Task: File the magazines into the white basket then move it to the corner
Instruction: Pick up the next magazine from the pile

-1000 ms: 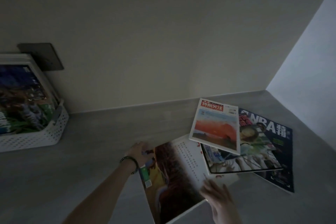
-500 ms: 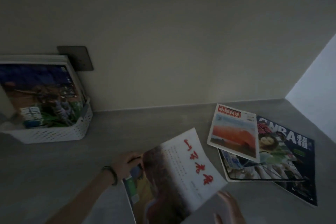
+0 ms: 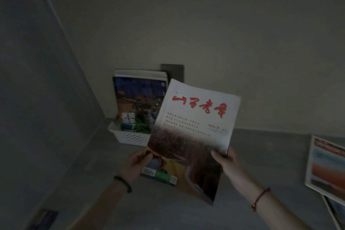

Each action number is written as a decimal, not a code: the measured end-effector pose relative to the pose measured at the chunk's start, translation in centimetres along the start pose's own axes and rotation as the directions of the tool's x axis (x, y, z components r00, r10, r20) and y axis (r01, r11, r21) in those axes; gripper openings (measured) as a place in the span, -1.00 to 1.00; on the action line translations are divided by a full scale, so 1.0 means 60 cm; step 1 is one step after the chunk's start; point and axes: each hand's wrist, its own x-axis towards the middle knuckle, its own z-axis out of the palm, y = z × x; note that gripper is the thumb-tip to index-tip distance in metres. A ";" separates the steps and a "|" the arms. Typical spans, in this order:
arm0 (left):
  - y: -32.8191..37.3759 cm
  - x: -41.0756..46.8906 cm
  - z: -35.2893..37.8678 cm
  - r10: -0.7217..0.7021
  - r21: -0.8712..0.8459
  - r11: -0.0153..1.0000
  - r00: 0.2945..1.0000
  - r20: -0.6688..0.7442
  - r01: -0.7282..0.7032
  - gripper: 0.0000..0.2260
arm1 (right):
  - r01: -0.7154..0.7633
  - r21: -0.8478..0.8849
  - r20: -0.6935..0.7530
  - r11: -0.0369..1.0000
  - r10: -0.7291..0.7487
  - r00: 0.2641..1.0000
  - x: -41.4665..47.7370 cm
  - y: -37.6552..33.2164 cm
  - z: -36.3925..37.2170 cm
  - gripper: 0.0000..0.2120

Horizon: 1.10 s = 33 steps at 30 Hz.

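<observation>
I hold a magazine with red brush characters on a white cover (image 3: pixel 194 129) up in the air with both hands. My left hand (image 3: pixel 137 162) grips its lower left edge, my right hand (image 3: pixel 224 160) its right edge. Behind it the white basket (image 3: pixel 130 136) stands on the grey counter by the left wall, with several magazines (image 3: pixel 138 99) upright in it. The held magazine hides the basket's right part. Another magazine with an orange picture (image 3: pixel 324 166) lies at the right edge of the view.
A dark wall plate (image 3: pixel 174 71) sits on the back wall behind the basket. The grey counter (image 3: pixel 261 155) runs right along the wall. A grey side wall (image 3: pixel 37 99) closes the left. Something dark lies at the bottom left (image 3: pixel 44 218).
The magazine has come up off the counter and now faces me, with both hands on it. My view has swung left, so the basket sits mid-frame and the other magazines slid to the right edge.
</observation>
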 end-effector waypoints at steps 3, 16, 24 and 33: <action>0.009 0.039 -0.050 0.009 -0.033 0.999 0.999 -0.053 -0.011 -0.85 | 0.141 -0.220 -0.031 0.965 -0.151 0.988 0.050 -0.045 0.056 -0.76; 0.054 0.314 -0.237 -0.106 -0.159 0.986 0.915 -0.389 0.047 -0.69 | 0.282 -0.331 -0.002 0.900 -0.300 0.954 0.270 -0.176 0.283 -0.74; -0.064 0.368 -0.245 -0.190 -0.083 0.981 0.937 -0.292 0.173 -0.83 | 0.125 -0.601 -0.005 0.789 -0.159 0.987 0.313 -0.081 0.321 -0.79; -0.084 0.379 -0.236 -0.213 -0.221 0.966 0.897 -0.388 0.134 -0.80 | 0.042 -0.625 -0.123 0.779 -0.151 0.981 0.309 -0.026 0.325 -0.84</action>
